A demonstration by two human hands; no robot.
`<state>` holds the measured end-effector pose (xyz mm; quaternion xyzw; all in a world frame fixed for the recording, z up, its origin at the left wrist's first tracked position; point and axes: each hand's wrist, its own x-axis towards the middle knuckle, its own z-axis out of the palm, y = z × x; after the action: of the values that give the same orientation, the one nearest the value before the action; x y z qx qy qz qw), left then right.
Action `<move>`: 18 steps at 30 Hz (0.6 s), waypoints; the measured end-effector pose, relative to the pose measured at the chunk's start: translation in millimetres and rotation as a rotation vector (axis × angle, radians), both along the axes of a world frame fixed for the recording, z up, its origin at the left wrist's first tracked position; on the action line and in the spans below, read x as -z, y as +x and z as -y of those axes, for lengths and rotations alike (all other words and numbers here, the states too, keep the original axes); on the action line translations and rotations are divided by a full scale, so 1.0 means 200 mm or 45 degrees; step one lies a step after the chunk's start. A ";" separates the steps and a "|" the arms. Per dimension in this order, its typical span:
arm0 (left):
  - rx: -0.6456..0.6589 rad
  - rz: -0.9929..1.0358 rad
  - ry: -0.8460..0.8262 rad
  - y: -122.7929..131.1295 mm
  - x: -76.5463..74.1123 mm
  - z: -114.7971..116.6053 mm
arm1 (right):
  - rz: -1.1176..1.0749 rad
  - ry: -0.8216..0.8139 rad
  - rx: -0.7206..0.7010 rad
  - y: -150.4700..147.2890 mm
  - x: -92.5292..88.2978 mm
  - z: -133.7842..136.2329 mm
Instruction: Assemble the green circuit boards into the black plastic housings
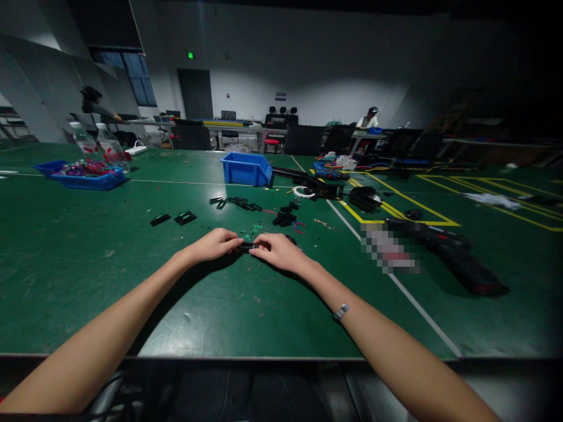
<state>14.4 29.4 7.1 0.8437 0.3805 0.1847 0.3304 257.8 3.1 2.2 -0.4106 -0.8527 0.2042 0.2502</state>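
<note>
Between my two hands is a small black plastic part point(247, 247), held just above the green table point(211, 310). My left hand point(219, 242) pinches its left end. On its right end the fingers of my right hand point(276, 251) are closed. Just beyond my fingertips lie small green pieces point(254, 229), scattered loosely. Several black frame-like parts point(241, 203) rest farther back, and a cluster of black blocks point(285, 218) lies near short red and blue wires point(299, 227). Off to the left sit two black parts with green on them point(185, 218).
A blue bin point(246, 169) stands at the back middle. At the left, a blue tray point(94, 181) holds coloured bits beside two plastic bottles point(112, 146). A black power tool point(461, 258) lies at the right, near yellow tape lines point(422, 220). Two people are in the background.
</note>
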 end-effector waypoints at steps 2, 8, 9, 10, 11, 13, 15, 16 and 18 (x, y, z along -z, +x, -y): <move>-0.002 0.004 -0.008 0.00 0.00 0.00 | 0.009 0.021 -0.015 0.00 0.00 0.00; -0.011 0.011 -0.018 0.00 -0.01 0.01 | 0.031 0.073 -0.048 0.00 -0.01 0.00; -0.015 0.012 -0.016 0.00 -0.01 0.01 | 0.032 0.075 -0.052 0.00 -0.01 0.00; -0.017 0.012 -0.012 0.01 -0.01 0.01 | 0.032 0.076 -0.055 0.00 -0.01 0.00; -0.021 0.011 -0.007 0.01 -0.01 0.01 | 0.031 0.077 -0.060 0.00 -0.01 0.00; -0.024 0.007 0.001 0.01 -0.01 0.01 | 0.026 0.081 -0.069 0.00 -0.01 0.00; -0.027 0.001 0.007 0.00 -0.01 0.01 | 0.023 0.088 -0.079 0.00 -0.01 0.00; -0.027 -0.001 0.011 0.00 -0.01 0.01 | 0.024 0.092 -0.083 0.00 -0.02 0.00; -0.022 -0.002 0.017 0.00 -0.01 0.01 | 0.029 0.098 -0.087 0.00 -0.02 0.00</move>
<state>14.8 27.5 8.8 0.8427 0.3868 0.1896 0.3230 257.8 2.5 5.9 -0.3738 -0.8762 0.1751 0.2488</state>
